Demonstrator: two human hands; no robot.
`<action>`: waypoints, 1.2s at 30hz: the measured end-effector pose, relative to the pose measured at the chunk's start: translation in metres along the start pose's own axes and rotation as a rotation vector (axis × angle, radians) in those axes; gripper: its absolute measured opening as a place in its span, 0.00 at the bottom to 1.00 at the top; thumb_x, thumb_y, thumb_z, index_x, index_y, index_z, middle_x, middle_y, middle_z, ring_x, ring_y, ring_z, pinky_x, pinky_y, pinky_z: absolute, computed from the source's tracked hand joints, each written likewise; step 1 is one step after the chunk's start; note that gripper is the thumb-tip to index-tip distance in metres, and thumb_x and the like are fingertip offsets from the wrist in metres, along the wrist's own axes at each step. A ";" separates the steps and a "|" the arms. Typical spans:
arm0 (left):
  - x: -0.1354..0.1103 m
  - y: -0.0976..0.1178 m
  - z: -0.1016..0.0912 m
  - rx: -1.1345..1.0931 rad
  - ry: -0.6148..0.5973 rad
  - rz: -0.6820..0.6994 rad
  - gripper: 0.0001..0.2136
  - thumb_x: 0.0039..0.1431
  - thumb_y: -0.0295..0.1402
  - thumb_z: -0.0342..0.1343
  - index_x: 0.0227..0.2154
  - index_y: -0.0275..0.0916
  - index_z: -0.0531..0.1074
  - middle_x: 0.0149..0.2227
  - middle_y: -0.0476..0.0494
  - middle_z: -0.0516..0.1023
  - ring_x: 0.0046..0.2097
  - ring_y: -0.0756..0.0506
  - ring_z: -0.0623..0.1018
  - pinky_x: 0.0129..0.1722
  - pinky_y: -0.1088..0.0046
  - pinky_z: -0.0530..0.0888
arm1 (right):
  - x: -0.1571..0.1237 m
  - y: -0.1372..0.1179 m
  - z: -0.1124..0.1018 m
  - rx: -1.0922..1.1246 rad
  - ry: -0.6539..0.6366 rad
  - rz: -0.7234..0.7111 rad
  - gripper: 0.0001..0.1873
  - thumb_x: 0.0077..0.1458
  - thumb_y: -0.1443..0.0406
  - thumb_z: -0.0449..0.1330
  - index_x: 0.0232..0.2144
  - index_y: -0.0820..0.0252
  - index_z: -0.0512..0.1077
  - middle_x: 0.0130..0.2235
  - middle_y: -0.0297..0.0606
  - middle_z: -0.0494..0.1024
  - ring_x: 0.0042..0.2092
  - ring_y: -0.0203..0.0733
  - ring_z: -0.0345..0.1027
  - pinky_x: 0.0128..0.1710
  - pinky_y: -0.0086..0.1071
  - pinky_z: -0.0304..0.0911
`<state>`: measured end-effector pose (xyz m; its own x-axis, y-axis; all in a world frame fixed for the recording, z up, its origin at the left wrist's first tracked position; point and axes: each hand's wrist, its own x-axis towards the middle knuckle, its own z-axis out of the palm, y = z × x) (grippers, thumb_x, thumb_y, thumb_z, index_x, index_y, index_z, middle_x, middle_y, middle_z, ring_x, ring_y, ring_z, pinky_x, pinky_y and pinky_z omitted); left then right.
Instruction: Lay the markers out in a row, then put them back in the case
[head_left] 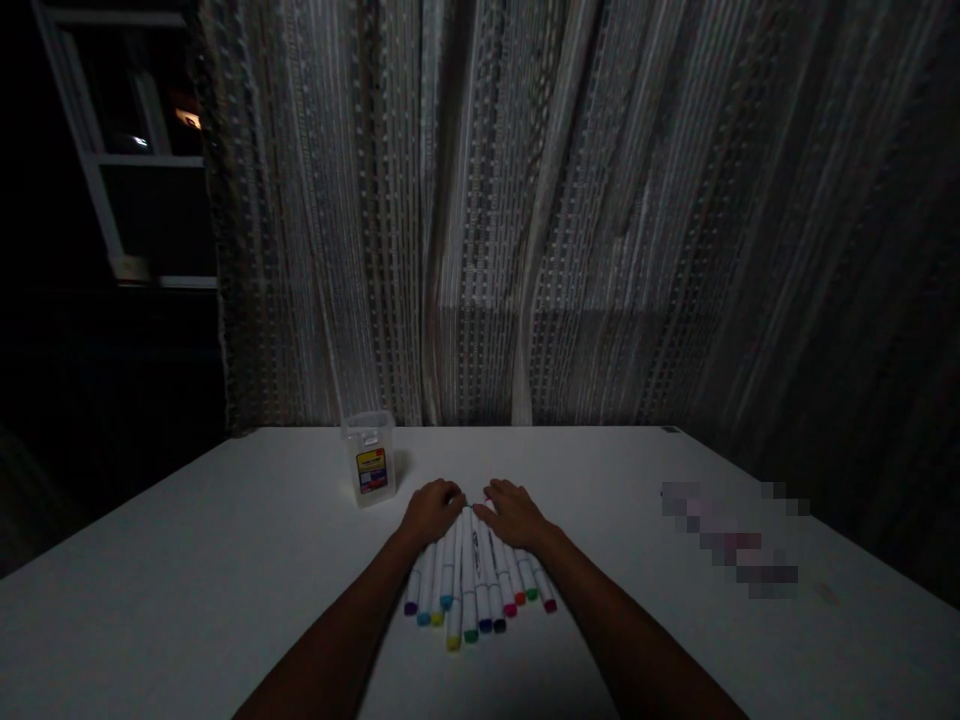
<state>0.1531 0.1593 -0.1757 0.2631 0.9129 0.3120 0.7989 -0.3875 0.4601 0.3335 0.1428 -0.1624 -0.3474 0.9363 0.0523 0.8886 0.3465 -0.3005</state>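
Several white markers [474, 585] with coloured caps lie side by side in a fan on the white table [187, 560], caps toward me. My left hand [433, 510] rests curled over the far ends of the left markers. My right hand [514, 513] lies over the far ends of the right ones, fingers bent and close together. Both hands touch the bundle and press it from either side. The fingertips are hidden behind the knuckles.
A clear plastic container [370, 457] with a yellow and red label stands upright behind and left of my hands. A blurred patch [731, 535] lies at the right of the table. A patterned curtain [562, 210] hangs behind; a dark window is at far left.
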 end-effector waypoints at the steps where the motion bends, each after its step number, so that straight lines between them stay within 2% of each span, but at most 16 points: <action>1: 0.000 -0.002 0.000 -0.010 0.005 -0.003 0.13 0.59 0.35 0.46 0.35 0.35 0.74 0.37 0.40 0.77 0.39 0.44 0.74 0.39 0.70 0.68 | 0.002 0.001 0.000 0.009 -0.012 0.007 0.31 0.61 0.50 0.43 0.58 0.64 0.60 0.62 0.50 0.55 0.63 0.51 0.44 0.60 0.49 0.38; 5: -0.008 -0.008 -0.001 -0.070 -0.007 0.088 0.16 0.60 0.42 0.47 0.40 0.37 0.74 0.39 0.42 0.77 0.42 0.45 0.74 0.43 0.71 0.68 | 0.004 0.009 0.004 0.050 -0.007 0.002 0.33 0.60 0.48 0.46 0.59 0.65 0.59 0.63 0.50 0.54 0.64 0.50 0.43 0.61 0.48 0.37; 8: -0.012 -0.010 -0.003 -0.068 -0.078 0.206 0.20 0.56 0.46 0.52 0.46 0.39 0.72 0.46 0.41 0.75 0.48 0.42 0.72 0.49 0.67 0.66 | 0.002 0.014 0.005 0.049 0.022 -0.043 0.29 0.61 0.52 0.47 0.57 0.67 0.61 0.61 0.50 0.57 0.63 0.49 0.46 0.61 0.44 0.40; 10: -0.013 -0.009 -0.002 -0.018 -0.118 0.222 0.21 0.55 0.46 0.53 0.47 0.39 0.71 0.49 0.40 0.73 0.51 0.40 0.70 0.51 0.64 0.64 | 0.000 0.015 0.004 0.038 0.049 -0.058 0.26 0.63 0.56 0.45 0.55 0.67 0.62 0.60 0.50 0.59 0.61 0.47 0.49 0.60 0.41 0.43; 14: -0.012 -0.006 0.000 0.021 -0.138 0.203 0.19 0.58 0.44 0.50 0.47 0.39 0.71 0.48 0.39 0.73 0.50 0.40 0.70 0.51 0.63 0.64 | -0.003 0.011 0.002 -0.007 0.097 -0.086 0.22 0.63 0.57 0.45 0.52 0.64 0.65 0.53 0.48 0.67 0.56 0.46 0.57 0.55 0.39 0.49; 16: -0.012 -0.004 0.000 0.012 -0.130 0.194 0.18 0.59 0.43 0.49 0.46 0.40 0.71 0.47 0.40 0.73 0.49 0.41 0.70 0.50 0.64 0.65 | -0.004 0.008 0.000 -0.043 0.098 -0.096 0.22 0.62 0.56 0.47 0.51 0.64 0.65 0.52 0.48 0.68 0.55 0.47 0.57 0.53 0.40 0.51; 20: -0.005 0.003 -0.002 0.040 -0.134 0.153 0.16 0.60 0.42 0.47 0.43 0.38 0.73 0.46 0.38 0.74 0.48 0.40 0.71 0.49 0.64 0.65 | 0.001 -0.001 -0.006 -0.104 0.057 -0.017 0.21 0.62 0.56 0.46 0.49 0.64 0.66 0.54 0.50 0.66 0.55 0.50 0.56 0.52 0.44 0.51; 23: 0.002 0.006 -0.003 0.036 -0.161 0.094 0.18 0.58 0.44 0.49 0.44 0.38 0.73 0.46 0.37 0.74 0.48 0.40 0.72 0.49 0.64 0.66 | 0.006 -0.005 -0.012 -0.104 0.013 0.036 0.21 0.61 0.55 0.47 0.48 0.62 0.67 0.52 0.50 0.67 0.55 0.52 0.56 0.51 0.45 0.52; 27: 0.001 0.003 -0.002 0.023 -0.143 0.108 0.18 0.56 0.44 0.51 0.45 0.39 0.72 0.47 0.38 0.75 0.48 0.41 0.72 0.49 0.66 0.66 | 0.008 -0.002 -0.010 -0.071 0.022 0.016 0.24 0.61 0.54 0.47 0.51 0.64 0.66 0.54 0.51 0.66 0.55 0.52 0.56 0.51 0.45 0.52; 30: -0.005 -0.001 -0.001 0.023 -0.097 0.136 0.18 0.57 0.44 0.50 0.42 0.38 0.74 0.45 0.38 0.75 0.47 0.40 0.72 0.49 0.66 0.65 | 0.005 0.005 -0.006 -0.067 0.047 -0.018 0.22 0.60 0.55 0.49 0.49 0.65 0.67 0.52 0.50 0.67 0.54 0.50 0.58 0.51 0.42 0.53; 33: -0.010 -0.001 -0.003 0.066 -0.090 0.119 0.17 0.58 0.43 0.48 0.40 0.37 0.75 0.42 0.37 0.75 0.45 0.40 0.72 0.46 0.65 0.66 | 0.001 0.010 -0.006 -0.054 0.055 -0.046 0.21 0.59 0.55 0.51 0.48 0.65 0.67 0.50 0.48 0.69 0.52 0.48 0.59 0.50 0.38 0.53; 36: -0.011 0.001 -0.005 0.087 -0.097 0.086 0.16 0.59 0.41 0.47 0.40 0.38 0.75 0.40 0.38 0.76 0.44 0.40 0.72 0.45 0.66 0.66 | 0.000 0.009 -0.006 -0.054 0.055 -0.045 0.22 0.61 0.55 0.49 0.48 0.66 0.67 0.50 0.48 0.69 0.52 0.48 0.59 0.50 0.38 0.53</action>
<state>0.1483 0.1480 -0.1751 0.3803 0.8866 0.2632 0.8138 -0.4560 0.3602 0.3432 0.1459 -0.1594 -0.3719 0.9208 0.1176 0.8877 0.3898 -0.2452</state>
